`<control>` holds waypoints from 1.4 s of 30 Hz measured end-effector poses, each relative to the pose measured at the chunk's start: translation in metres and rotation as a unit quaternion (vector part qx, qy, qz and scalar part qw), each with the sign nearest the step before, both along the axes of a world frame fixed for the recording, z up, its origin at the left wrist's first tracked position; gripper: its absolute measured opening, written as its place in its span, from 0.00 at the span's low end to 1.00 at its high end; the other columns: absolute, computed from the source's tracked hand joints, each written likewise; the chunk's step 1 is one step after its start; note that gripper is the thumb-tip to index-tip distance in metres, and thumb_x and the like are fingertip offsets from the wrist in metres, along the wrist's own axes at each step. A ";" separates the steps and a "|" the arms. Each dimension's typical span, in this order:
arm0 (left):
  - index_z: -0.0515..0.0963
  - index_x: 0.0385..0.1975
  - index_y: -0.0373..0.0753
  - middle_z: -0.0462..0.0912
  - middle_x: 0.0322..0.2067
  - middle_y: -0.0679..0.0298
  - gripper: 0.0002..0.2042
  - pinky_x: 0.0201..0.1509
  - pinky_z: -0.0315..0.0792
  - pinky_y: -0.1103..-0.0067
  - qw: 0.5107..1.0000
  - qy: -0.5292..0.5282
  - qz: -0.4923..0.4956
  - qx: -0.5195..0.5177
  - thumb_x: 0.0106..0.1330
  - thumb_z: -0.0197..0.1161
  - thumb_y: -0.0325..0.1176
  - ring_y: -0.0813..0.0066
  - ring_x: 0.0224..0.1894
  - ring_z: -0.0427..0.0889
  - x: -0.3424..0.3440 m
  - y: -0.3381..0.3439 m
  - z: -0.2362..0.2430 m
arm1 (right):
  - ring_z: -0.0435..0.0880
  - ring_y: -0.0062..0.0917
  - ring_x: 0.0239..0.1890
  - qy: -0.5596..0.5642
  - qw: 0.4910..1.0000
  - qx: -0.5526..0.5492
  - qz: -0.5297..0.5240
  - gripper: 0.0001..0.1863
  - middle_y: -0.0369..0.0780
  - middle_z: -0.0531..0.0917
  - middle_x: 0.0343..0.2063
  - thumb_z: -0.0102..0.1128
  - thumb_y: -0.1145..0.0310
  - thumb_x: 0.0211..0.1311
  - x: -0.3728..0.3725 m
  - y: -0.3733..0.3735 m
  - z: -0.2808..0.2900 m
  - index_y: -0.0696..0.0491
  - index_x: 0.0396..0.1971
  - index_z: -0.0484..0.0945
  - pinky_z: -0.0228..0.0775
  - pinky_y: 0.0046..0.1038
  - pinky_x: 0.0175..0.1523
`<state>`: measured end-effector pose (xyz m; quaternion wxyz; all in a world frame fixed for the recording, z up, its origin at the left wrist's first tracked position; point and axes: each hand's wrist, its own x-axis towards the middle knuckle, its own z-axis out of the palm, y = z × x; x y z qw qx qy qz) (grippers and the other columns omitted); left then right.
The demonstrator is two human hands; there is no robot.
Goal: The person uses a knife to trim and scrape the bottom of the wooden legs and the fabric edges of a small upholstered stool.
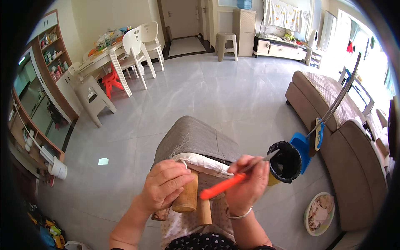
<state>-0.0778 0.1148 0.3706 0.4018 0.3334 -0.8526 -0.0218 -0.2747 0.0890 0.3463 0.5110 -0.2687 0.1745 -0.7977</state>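
A fabric-covered stool (pixel 200 135) lies tipped in front of me, its wooden legs pointing my way. Grey cloth wraps it, with loose threads at the left edge and a strip of white fabric (pixel 202 161) along the near rim. My left hand (pixel 168 185) is closed around the thick round wooden leg (pixel 186 193), its fingertips beside the white fabric; the thumb is hidden. A thinner wooden leg (pixel 204 211) sticks out to its right. In my right hand (pixel 250 187) is a knife (pixel 223 186) with an orange-red handle, its blade pointing up and right, apart from the stool.
Right of the stool stands a bin (pixel 285 160) lined with a black bag, beside a blue dustpan (pixel 301 146). A basin (pixel 318 213) of cloth scraps sits near the brown sofa (pixel 358 166). Far left are a white dining table (pixel 100 57) and a plastic stool (pixel 92 98).
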 end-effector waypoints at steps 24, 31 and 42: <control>0.69 0.40 0.32 0.74 0.42 0.53 0.25 0.61 0.61 0.63 0.930 0.350 0.036 0.108 0.69 0.41 0.54 0.58 0.52 0.71 -0.047 -0.004 -0.055 | 0.80 0.34 0.19 0.668 0.735 -0.053 -0.108 0.07 0.42 0.77 0.20 0.50 0.78 0.52 0.026 0.013 -0.092 0.58 0.32 0.67 0.71 0.32 0.21; 0.69 0.39 0.32 0.75 0.40 0.51 0.22 0.59 0.63 0.64 0.936 0.335 0.067 0.082 0.70 0.39 0.49 0.58 0.49 0.73 -0.055 -0.009 -0.053 | 0.79 0.33 0.15 0.696 0.704 -0.058 -0.130 0.05 0.41 0.75 0.16 0.51 0.78 0.51 0.029 0.003 -0.100 0.55 0.27 0.65 0.70 0.33 0.19; 0.69 0.38 0.32 0.76 0.39 0.51 0.21 0.58 0.64 0.64 0.930 0.350 0.089 0.074 0.69 0.38 0.46 0.57 0.48 0.73 -0.058 -0.010 -0.051 | 0.78 0.40 0.16 0.610 0.786 -0.015 -0.096 0.06 0.45 0.74 0.13 0.54 0.77 0.56 0.044 0.001 -0.110 0.55 0.28 0.65 0.69 0.36 0.20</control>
